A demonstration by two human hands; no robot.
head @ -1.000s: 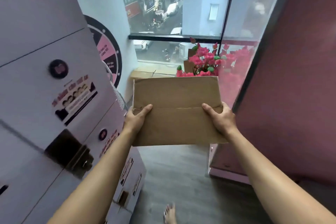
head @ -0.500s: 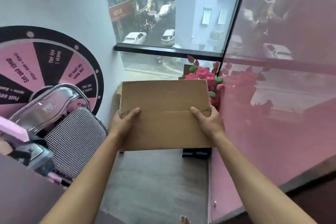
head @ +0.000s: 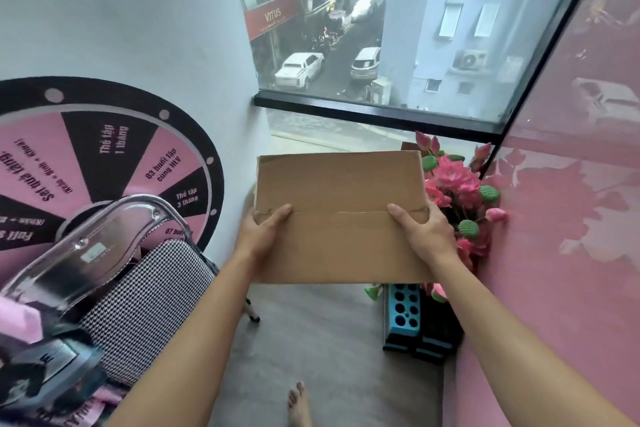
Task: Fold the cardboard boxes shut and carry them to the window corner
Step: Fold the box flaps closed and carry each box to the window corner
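The box [head: 341, 215] is plain brown cardboard. The wheel [head: 104, 163] on the white wall has pink and black wedges. The chair [head: 145, 308] seat is black-and-white houndstooth. The flowers [head: 453, 180] are pink with green pods, the floor [head: 322, 350] grey.

Chair [head: 145, 302] left; flowers [head: 457, 191] right

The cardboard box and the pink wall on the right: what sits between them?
In the head view, pink artificial flowers fill that gap, touching the cardboard box and pink wall.
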